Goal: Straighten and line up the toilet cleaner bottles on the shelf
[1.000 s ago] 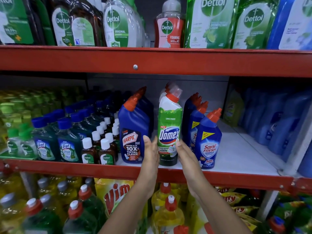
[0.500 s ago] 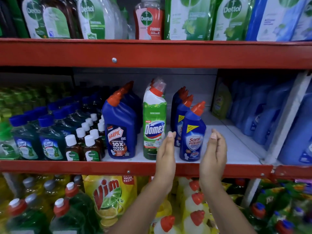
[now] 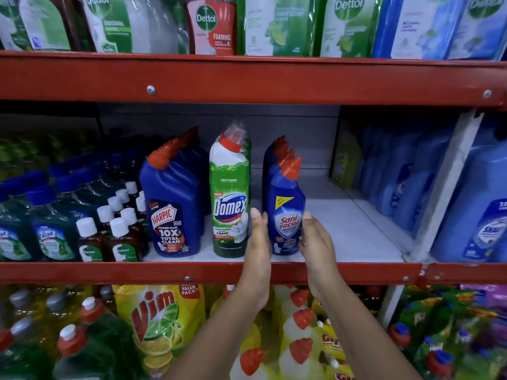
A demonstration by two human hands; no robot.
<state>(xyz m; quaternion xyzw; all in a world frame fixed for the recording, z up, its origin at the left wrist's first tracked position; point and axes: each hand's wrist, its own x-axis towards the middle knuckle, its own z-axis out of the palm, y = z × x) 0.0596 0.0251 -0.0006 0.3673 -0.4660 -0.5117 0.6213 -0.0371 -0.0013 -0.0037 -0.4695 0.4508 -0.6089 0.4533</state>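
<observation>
Sani Fresh bottle [image 3: 286,215] is being pressed between left hand [image 3: 258,242] and right hand [image 3: 315,239], both flat-fingered, not curled; Domex [image 3: 229,204] just beside.

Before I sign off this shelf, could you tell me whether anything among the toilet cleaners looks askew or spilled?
Nothing spilled or damaged. Harpic, Domex and Sani Fresh stand upright. Only the gap between Domex and Sani Fresh looks wider than the other; the left hand is in it.

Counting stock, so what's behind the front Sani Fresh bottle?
Behind the Sani Fresh bottle, at least two more blue bottles with orange caps stand in a row. It covers their labels and anything farther back.
</observation>
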